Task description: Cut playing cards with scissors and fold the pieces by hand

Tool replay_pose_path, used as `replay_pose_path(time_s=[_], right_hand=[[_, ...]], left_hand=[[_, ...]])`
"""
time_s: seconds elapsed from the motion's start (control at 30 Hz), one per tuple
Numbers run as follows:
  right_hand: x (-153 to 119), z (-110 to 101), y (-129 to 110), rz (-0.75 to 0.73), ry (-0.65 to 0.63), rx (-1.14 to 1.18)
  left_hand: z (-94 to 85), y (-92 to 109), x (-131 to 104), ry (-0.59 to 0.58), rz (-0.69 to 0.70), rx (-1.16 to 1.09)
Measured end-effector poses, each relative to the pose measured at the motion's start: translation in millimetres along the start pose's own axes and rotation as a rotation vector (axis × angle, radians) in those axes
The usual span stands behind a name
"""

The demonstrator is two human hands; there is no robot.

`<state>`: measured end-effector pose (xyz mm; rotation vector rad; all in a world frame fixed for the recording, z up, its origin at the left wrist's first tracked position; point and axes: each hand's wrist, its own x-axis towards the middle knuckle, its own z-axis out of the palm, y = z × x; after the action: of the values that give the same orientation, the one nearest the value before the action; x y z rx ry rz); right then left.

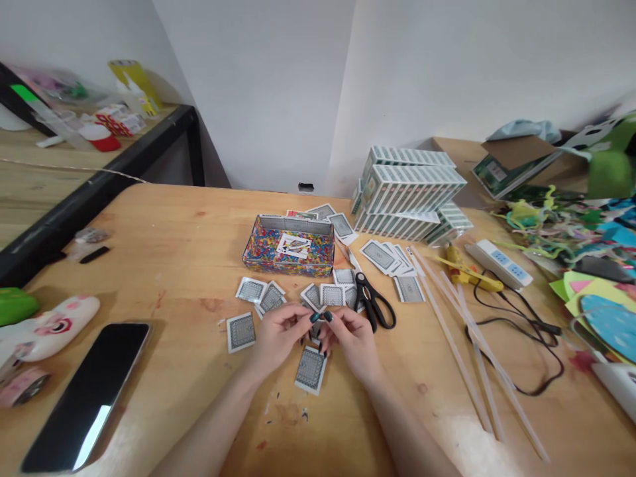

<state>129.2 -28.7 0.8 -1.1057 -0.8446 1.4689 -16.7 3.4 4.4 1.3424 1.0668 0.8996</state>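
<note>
My left hand (278, 334) and right hand (355, 341) pinch what looks like a card piece (320, 320) from both sides — probably for steadiness — scissors (366, 293) within easy reach.

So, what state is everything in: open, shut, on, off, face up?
Phone, screen dark
Patterned box, open-topped
Card inside, face up
Cards by the hands, backs up
Scissors, lying down, blade opening unclear
Cardboard box, open
Yellow glue gun, lying down, power unclear
Left hand, fingertips pinched
Right hand, fingertips pinched
</note>
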Motion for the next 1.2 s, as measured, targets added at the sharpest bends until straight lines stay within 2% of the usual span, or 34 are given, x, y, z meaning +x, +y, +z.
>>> replay_pose_path(time_s=[0.23, 0.43, 0.57, 0.83, 1.03, 1.2], right_hand=[[-0.9, 1.6, 4.4, 0.047, 0.022, 0.007], [-1.2, 0.1, 3.6, 0.063, -0.057, 0.047], [-1.8, -0.8, 1.2, 0.045, -0.086, 0.043], [-3.0, -1.6, -1.2, 0.017, -0.078, -0.032], [-5.1, -2.2, -2.5, 0.025, -0.071, -0.037], [-7.2, -0.6, 0.8, 0.01, -0.038, -0.073]], left_hand=[[4.2, -1.5, -4.6, -0.005, -0.057, 0.029], [3.6, 2.3, -5.1, 0.049, -0.064, 0.045], [1.5, 5.1, -5.0, 0.062, -0.023, 0.093], [-1.8, 2.6, -6.8, 0.068, 0.174, 0.285], [-0.1, 3.9, -8.4, 0.029, 0.172, 0.264], [1.2, 2.2, -10.3, 0.034, 0.172, 0.436]])
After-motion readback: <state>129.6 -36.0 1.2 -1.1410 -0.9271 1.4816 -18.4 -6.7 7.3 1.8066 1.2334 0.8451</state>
